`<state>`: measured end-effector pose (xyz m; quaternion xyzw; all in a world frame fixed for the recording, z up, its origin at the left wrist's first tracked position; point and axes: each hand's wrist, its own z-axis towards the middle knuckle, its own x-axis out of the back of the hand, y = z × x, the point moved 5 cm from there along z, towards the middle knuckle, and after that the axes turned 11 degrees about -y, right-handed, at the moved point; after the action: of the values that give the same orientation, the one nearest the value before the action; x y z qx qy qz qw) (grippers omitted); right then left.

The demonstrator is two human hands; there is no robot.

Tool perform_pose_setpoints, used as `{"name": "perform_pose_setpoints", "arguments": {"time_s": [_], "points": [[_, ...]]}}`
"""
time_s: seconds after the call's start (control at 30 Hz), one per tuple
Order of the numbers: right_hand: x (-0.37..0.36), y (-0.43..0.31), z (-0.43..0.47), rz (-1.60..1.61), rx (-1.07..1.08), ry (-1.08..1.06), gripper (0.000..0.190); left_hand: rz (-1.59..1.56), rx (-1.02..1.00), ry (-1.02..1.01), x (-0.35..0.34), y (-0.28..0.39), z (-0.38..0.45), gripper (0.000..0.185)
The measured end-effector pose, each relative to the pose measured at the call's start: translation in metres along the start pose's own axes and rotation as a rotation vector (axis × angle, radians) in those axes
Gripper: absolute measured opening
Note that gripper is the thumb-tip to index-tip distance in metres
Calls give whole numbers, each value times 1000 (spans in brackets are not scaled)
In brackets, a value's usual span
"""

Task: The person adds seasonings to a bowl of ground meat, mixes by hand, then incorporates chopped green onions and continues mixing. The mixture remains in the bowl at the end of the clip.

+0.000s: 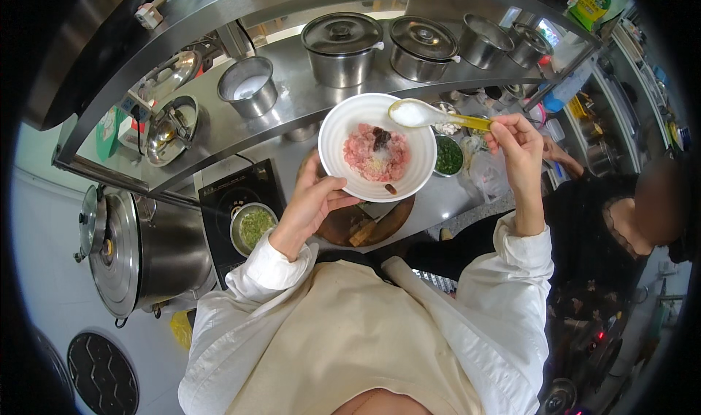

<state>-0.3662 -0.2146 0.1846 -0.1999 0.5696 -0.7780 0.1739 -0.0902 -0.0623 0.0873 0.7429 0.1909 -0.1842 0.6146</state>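
My left hand (pixel 315 198) grips the lower left rim of a white bowl (pixel 378 100), thumb by the edge and fingers underneath. Inside lies raw minced meat (pixel 364 152) topped with dark sauce, white grains and pale yellowish seasoning; a dark drop sits on the bowl's lower inner wall. My right hand (pixel 515 135) pinches the yellow handle of a soup spoon (pixel 476 122) that carries white granules (pixel 409 112). The spoon's head overlaps the bowl's upper right rim in view; whether they touch, I cannot tell.
A round wooden board (pixel 391 220) lies below the bowl. Chopped greens fill a metal container (pixel 449 156) at right and another bowl (pixel 254 228) on the induction cooker (pixel 219 187). Lidded steel pots (pixel 342 67) stand on the steel shelf (pixel 290 64). A co-worker (pixel 580 223) is at right, a large stockpot (pixel 170 248) at left.
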Motion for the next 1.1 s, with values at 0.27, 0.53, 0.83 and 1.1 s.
{"name": "perform_pose_setpoints", "arguments": {"time_s": [0.27,0.53,0.83,1.1], "points": [[-8,-5,-2,34,14,-17,11,-3,-17,-33,6,-1,-4,64],[22,10,13,283,-7,81,13,-37,2,-5,10,-2,-6,63],[150,86,121,591,146,596,11,-182,21,40,33,-34,-20,66],[203,153,210,413,91,746,6,-277,94,68,46,-62,-45,66]]}}
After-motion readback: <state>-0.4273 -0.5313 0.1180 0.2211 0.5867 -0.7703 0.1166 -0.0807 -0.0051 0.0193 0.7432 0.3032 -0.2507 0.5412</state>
